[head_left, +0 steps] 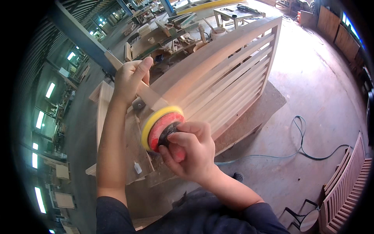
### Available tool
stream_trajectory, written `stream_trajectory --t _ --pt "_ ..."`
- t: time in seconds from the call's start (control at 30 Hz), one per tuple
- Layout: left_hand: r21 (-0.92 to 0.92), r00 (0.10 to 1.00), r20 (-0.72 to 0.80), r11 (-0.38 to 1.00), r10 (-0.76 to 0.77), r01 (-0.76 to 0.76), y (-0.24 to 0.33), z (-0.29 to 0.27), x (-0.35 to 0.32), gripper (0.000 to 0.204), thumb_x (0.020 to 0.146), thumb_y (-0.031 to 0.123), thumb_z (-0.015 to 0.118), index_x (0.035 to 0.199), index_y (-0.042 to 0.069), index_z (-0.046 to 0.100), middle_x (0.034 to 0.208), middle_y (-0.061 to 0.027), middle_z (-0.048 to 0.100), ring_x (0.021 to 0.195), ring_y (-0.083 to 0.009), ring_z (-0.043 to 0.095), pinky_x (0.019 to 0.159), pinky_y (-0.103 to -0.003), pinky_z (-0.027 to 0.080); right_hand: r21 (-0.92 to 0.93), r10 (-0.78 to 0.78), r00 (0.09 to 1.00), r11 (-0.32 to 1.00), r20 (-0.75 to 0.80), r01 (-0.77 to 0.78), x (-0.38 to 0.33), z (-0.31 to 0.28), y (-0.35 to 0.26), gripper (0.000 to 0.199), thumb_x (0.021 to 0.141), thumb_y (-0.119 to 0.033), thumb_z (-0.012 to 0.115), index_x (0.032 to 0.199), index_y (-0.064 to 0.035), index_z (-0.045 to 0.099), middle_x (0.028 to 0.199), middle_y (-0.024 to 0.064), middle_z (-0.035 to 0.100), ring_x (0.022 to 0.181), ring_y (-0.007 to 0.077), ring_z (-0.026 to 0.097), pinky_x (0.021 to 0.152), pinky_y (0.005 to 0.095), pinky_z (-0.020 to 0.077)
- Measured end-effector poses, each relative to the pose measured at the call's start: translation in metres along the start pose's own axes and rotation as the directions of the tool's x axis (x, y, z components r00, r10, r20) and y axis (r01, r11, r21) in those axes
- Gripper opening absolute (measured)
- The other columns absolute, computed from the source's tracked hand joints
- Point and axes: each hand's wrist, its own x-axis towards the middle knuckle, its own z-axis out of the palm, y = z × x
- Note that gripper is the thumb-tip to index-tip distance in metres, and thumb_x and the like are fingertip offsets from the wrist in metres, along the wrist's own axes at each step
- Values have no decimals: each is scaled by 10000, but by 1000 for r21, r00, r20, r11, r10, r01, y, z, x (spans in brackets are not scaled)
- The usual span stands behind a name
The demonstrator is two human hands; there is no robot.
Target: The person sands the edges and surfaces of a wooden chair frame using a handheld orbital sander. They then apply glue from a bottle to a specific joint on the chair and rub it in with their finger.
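A slatted wooden frame [202, 72] leans across a worktable [269, 104]. The right hand [191, 150], fingers and thumb curled in, grips a red sander [159, 125] with a yellow pad, any lettering too blurred to read. The left hand [128, 80] wraps a wooden bar [152, 97] beside the pad, thumb sticking out. Lower left sits a small white bottle [137, 168], its label illegible.

Bare, matt wood and dusty plastic filled the centre.
The pale slatted wooden panel [206, 64], upper centre, looked smooth; the round red-and-black sander [159, 129], mid-frame, seemed plastic, its red shell dulled by pale dust, its yellow disc pad [146, 132] matt. At right, the grey concrete-like floor [311, 89] had a faint gloss. The slim blue-green hose [299, 149] looked plastic; the dark navy shirt [222, 218], bottom centre, was matt cloth.
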Motion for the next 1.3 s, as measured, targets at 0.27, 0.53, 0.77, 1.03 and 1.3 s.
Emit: stream_trajectory --t 0.27,0.53,0.77,1.03,1.3 --pt "-21 998 23 998 60 -60 -9 -3 5 703 1022 648 593 590 94 577 563 17 540 557 -92 533 567 -265 403 6 76 997 997 20 -76 -29 0 6 326 791 -163 878 1060 -148 694 1077 94 652 905 274 681 736 370 575" --pt "-43 997 39 997 62 -60 -10 -3 7 702 1027 643 588 591 93 581 568 17 554 553 -91 535 557 -266 400 53 6 1000 999 -21 -5 27 -3 -15 302 805 -166 859 1055 -153 689 1072 103 648 925 286 672 757 387 571" --pt "-64 999 29 997 41 -39 -6 -1 3 683 1026 623 606 594 95 583 563 26 541 553 -81 527 555 -264 392 -12 86 994 996 -69 -87 -16 4 19 324 801 -166 872 1061 -127 683 1086 109 647 952 309 671 778 391 567" --pt "-90 999 28 995 33 -31 -8 -2 4 652 1023 583 635 588 102 569 560 34 534 545 -69 506 549 -257 369 3 -71 997 997 -34 71 18 4 -1 362 787 -165 876 1100 -148 693 1090 104 648 955 303 678 775 394 573" --pt "-59 1000 -28 998 5 -7 0 1 0 637 1021 562 642 586 104 558 563 35 531 551 -68 504 557 -259 376 -55 84 994 995 -66 -88 -43 0 41 385 789 -189 893 1104 -138 677 1085 109 653 940 302 689 757 408 582"
